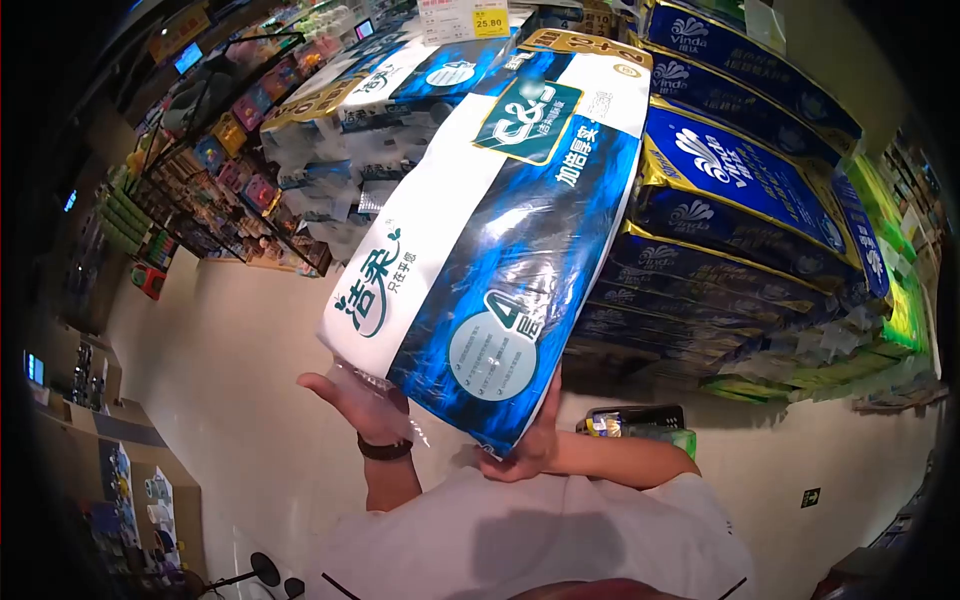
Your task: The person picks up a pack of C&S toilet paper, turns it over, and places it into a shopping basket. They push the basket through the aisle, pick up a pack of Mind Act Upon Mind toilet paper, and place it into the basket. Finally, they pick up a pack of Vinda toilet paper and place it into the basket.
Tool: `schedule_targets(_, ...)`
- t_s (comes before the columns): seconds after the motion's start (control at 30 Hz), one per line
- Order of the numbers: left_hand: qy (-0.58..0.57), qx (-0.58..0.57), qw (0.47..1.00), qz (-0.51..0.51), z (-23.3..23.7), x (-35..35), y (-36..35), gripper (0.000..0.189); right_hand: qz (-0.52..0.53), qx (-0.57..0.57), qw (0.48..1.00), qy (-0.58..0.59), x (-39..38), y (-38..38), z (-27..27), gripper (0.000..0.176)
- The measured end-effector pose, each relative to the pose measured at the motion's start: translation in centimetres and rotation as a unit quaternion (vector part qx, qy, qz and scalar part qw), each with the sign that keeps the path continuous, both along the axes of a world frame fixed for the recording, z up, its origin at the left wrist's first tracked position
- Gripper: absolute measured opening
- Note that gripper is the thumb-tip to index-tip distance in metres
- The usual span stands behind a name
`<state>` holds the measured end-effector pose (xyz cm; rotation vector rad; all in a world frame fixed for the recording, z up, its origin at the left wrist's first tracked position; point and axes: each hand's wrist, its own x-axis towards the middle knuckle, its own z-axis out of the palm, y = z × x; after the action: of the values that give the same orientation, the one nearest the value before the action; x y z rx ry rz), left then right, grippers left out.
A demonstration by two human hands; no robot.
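Note:
A large plastic-wrapped pack of toilet paper (500, 240), white and blue with a green label, slants across the middle of the view. Its near end is at my chest, and its far end reaches the shelf stacks. My left hand (368, 408), with a dark band on the wrist, supports the near left corner. The thumb there sticks out to the left, while the other fingers are partly hidden beneath the pack and loose wrap. At the near right corner, my right hand (528, 447) grips the pack from below, fingers along its side.
More white and blue packs (375, 95) are stacked at the far left under a price sign (463, 20). Blue and gold packs (735, 180) rise in a stack on the right. A dark basket (655, 413) holding goods stands on the floor. Shelves (240, 150) line the left.

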<state>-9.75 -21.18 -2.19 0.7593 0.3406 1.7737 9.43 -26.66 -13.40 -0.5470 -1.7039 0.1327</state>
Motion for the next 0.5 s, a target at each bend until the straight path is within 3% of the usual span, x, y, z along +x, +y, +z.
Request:
schedule_targets(0.03,0.028,0.034,0.999,-0.007,-0.3,0.0,-0.3,0.101,-0.011,0.024,1.0,-0.014,0.0,0.4,-0.1,0.091)
schedule_targets(0.13,0.041,-0.022,0.998,-0.039,-2.5,0.2,-0.7,0.091,-0.045,0.071,0.994,-0.07,0.3,1.4,-0.9,0.08)
schedule_targets(0.17,0.044,-0.024,0.998,-0.045,-3.0,0.8,-1.1,0.078,-0.051,0.086,0.992,-0.082,0.4,1.6,-1.1,0.077)
schedule_targets(0.33,-0.018,-0.11,0.989,-0.095,-3.3,1.5,0.1,0.068,0.006,0.116,0.985,-0.127,1.3,2.8,-2.2,0.056)
schedule_targets(0.47,-0.088,-0.122,0.985,-0.086,-7.6,0.6,2.8,0.072,0.031,0.095,0.99,-0.099,5.7,4.5,-2.2,0.065)
schedule_targets(0.5,-0.098,-0.128,0.983,-0.093,-9.4,-0.2,3.4,0.073,-0.02,0.097,0.993,-0.057,7.6,5.1,-0.8,0.069)
